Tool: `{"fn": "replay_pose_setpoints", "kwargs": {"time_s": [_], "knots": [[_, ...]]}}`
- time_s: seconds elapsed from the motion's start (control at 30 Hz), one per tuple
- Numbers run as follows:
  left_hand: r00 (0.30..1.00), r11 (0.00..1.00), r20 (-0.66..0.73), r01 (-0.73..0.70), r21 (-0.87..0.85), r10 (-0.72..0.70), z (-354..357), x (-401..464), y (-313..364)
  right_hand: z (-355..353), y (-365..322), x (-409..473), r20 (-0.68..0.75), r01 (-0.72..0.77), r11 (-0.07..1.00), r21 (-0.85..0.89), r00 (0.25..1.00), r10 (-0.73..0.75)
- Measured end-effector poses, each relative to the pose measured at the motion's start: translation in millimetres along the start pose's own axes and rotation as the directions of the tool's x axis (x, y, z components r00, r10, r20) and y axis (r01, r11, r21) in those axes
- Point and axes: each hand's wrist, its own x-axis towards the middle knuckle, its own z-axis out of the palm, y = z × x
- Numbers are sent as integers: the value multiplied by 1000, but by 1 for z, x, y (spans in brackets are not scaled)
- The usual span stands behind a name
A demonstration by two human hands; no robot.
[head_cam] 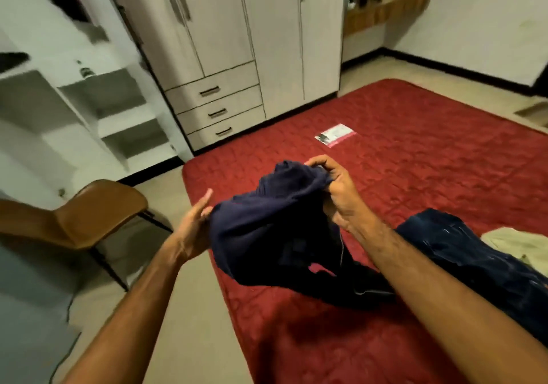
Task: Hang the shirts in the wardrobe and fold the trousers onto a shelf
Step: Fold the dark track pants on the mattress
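navy garment (272, 229), centre of the frame, bunched and held up between my two hands above the near left edge of the red mattress (415, 170); whether it is a shirt or trousers i cannot tell from the folds. my right hand (335, 188), just right of centre, has its fingers (318, 162) curled and clenched on the upper edge of the cloth, pinching it. my left hand (194, 223), left of centre, lies with fingers straight and palm against the garment's left side, pressing rather than gripping. the lower end of the cloth trails down to a darker item (367, 282) lying on the mattress. dark blue jeans (462, 250), lower right, lie on the mattress partly under my right forearm, with a pale cream garment (516, 244) touching them at the right edge. small printed card (335, 135), right of centre and above the hands, flat on the mattress. wardrobe (252, 27), upper centre, doors closed, three drawers (216, 110) below them. open white shelves (118, 110), upper left, blurred. brown chair (98, 214), middle left, on the floor beside the mattress. wooden wall shelf (385, 9), upper right, carrying small dark objects too blurred to name.
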Motion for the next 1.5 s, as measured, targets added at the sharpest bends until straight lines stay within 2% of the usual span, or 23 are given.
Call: {"fn": "replay_pose_setpoints", "kwargs": {"time_s": [0.1, 0.2, 0.27, 0.33, 0.37, 0.4, 0.47, 0.5, 0.53, 0.57, 0.63, 0.67, 0.73, 0.8, 0.87, 0.93, 1.0, 1.03, 1.17, 1.3, 1.37, 1.43, 1.5], "knots": [[997, 996, -27, -70, -54, 68, -50, -25, -10, 65, 10, 10, 169, -16, 1000, -23, 985, 19], [968, 959, -165, -217, -183, 187, -89, -41, -33, 90, 45, 30, 310, 76, 936, -344, 950, 37], [930, 914, -286, -307, -266, 229, -101, -51, -54, 86, 74, 41, 390, 170, 739, -651, 911, 134], [878, 885, -393, -389, -256, 273, -112, -57, -86, 84, 109, 33, 373, 169, 498, -850, 862, 342], [853, 893, -421, -411, -183, 307, -114, -60, -107, 82, 131, 21, 335, 116, 447, -887, 828, 450], [843, 911, -418, -405, -77, 339, -112, -62, -127, 82, 151, 5, 293, 11, 450, -893, 773, 563], [872, 922, -303, -344, 180, 385, -99, -56, -177, 90, 183, -34, 261, -312, 528, -790, 608, 750], [892, 899, -216, -330, 287, 396, -91, -48, -205, 92, 202, -50, 230, -503, 510, -698, 516, 825], [901, 867, -150, -331, 372, 408, -81, -39, -239, 92, 220, -66, 234, -612, 472, -634, 430, 872], [899, 827, -118, -329, 456, 423, -73, -26, -272, 86, 240, -75, 227, -670, 442, -597, 388, 893], [894, 749, -137, -264, 607, 427, -57, -7, -337, 67, 275, -93, 268, -679, 488, -548, 410, 872], [888, 728, -171, -225, 647, 427, -49, 1, -367, 55, 292, -102, 291, -636, 530, -560, 448, 845], [848, 703, -228, -214, 678, 478, -34, 20, -412, 22, 328, -112, 340, -488, 583, -650, 499, 797], [785, 708, -284, -258, 657, 550, -26, 34, -430, -8, 362, -115, 370, -418, 649, -636, 573, 731], [676, 705, -365, -329, 628, 641, -19, 45, -433, -33, 382, -111, 310, -505, 692, -516, 643, 700], [488, 681, -498, -336, 651, 716, -15, 46, -438, -48, 388, -108, 246, -628, 712, -316, 670, 700], [350, 660, -571, -239, 712, 743, -10, 42, -451, -64, 378, -111, 275, -674, 723, -152, 674, 686], [332, 643, -572, -165, 747, 750, -12, 39, -456, -70, 363, -111, 305, -671, 730, -129, 673, 673], [394, 596, -591, 124, 793, 704, -16, 21, -442, -73, 278, -117, 533, -570, 795, -208, 615, 581], [518, 480, -509, 201, 854, 688, 33, -8, -407, -79, 173, -144, 672, -509, 835, -208, 546, 501], [549, 434, -415, 103, 895, 726, 67, -23, -395, -83, 122, -158, 705, -474, 860, -189, 543, 455], [565, 451, -315, -115, 885, 762, 96, -37, -385, -81, 79, -165, 729, -420, 888, -186, 547, 411], [540, 447, -268, -232, 864, 798, 129, -59, -374, -77, 38, -169, 743, -352, 921, -168, 569, 352]]}}
